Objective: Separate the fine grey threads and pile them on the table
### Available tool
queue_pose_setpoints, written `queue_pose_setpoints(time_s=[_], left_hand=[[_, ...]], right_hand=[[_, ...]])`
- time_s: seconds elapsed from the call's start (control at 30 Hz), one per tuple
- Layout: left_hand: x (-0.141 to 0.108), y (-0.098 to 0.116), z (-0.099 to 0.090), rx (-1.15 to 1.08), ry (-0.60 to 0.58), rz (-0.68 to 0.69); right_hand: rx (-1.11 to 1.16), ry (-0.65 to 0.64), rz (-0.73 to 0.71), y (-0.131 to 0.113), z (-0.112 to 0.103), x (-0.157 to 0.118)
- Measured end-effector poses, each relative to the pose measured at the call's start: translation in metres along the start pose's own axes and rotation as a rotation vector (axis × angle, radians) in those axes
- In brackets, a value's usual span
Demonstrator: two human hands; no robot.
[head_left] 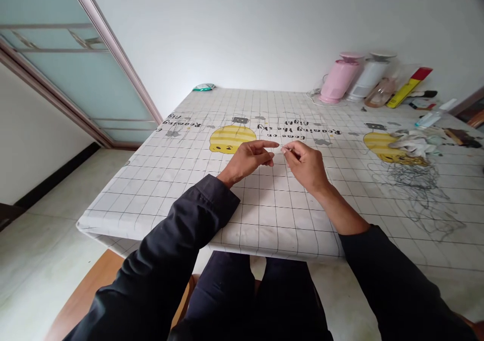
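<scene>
Over the middle of the table, my left hand [247, 158] reaches its index finger out toward my right hand. Its thumb is apart from that finger, and the other fingers curl loosely beneath; I see nothing in them. A short gap away, my right hand [307, 165] is closed in a pinch, thumb against forefinger. Whatever sits at those fingertips is too small to make out. Both hands are just above the white checked tablecloth [181, 190], close to a printed yellow bear face [230, 138].
On the right lies a tangle of grey thread [419, 185], with crumpled whitish cloth [418, 142] behind it. At the back right stand a pink cylindrical appliance [339, 81], a white one [368, 79] and a yellow-red box [408, 88]. A green packet [204, 87] rests at the far left corner.
</scene>
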State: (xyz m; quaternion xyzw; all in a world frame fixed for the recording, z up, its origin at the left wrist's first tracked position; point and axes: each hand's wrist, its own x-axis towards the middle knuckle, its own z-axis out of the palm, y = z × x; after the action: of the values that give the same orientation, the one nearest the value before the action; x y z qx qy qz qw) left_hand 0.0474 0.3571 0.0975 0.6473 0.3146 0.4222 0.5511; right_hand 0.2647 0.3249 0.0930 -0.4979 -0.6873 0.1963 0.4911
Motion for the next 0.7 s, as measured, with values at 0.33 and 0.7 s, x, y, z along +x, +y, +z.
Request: queue_pose_setpoints(time_s=[0.33, 0.7], left_hand=[[-0.004, 0.006, 0.006, 0.27, 0.041, 0.039], [-0.007, 0.0, 0.013, 0.367, 0.009, 0.088]], right_hand=[[-0.337, 0.031, -0.267, 0.009, 0.005, -0.002], [-0.497, 0.031, -0.273, 0.012, 0.007, -0.005]])
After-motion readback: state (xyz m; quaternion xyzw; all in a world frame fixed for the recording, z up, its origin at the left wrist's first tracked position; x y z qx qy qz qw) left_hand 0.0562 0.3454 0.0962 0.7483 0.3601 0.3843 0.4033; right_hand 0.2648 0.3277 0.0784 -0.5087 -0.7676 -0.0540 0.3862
